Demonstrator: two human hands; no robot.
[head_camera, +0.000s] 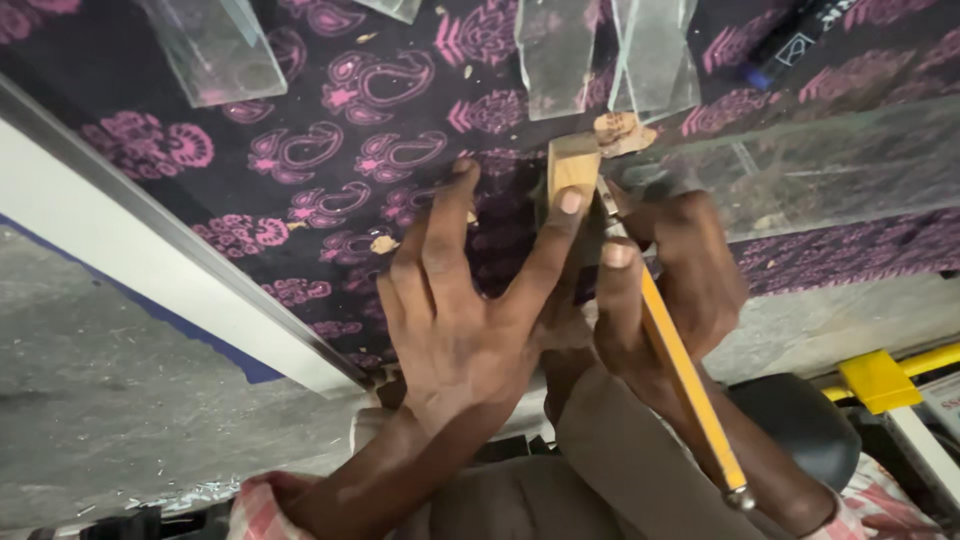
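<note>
In the middle of the frame I see my left hand (465, 320) lying flat on the cloth (330, 130), a dark one with pink paisley marks that covers the worktop. Its fingers (447, 215) are spread apart, and the thumb presses on a small wood block (572, 165) just above it. My right hand (665, 285) is just beside the left one, to the right, and its fingers are clamped on a cutter (690, 380) with a long yellow handle. The handle runs down toward the lower right of the frame and ends in a small metal ball. The tip of the cutter is at the right edge of the block, but I cannot tell if it touches the glass. A large glass sheet (840, 160) lies on the cloth at the right, and the right hand rests at its left end. Smaller glass pieces (215, 50) lie at the top of the frame, one at upper left and two more at top center. A white frame bar (150, 260) with a metal edge goes diagonally across the left side. A yellow bar (880, 378) shows at the lower right.
</note>
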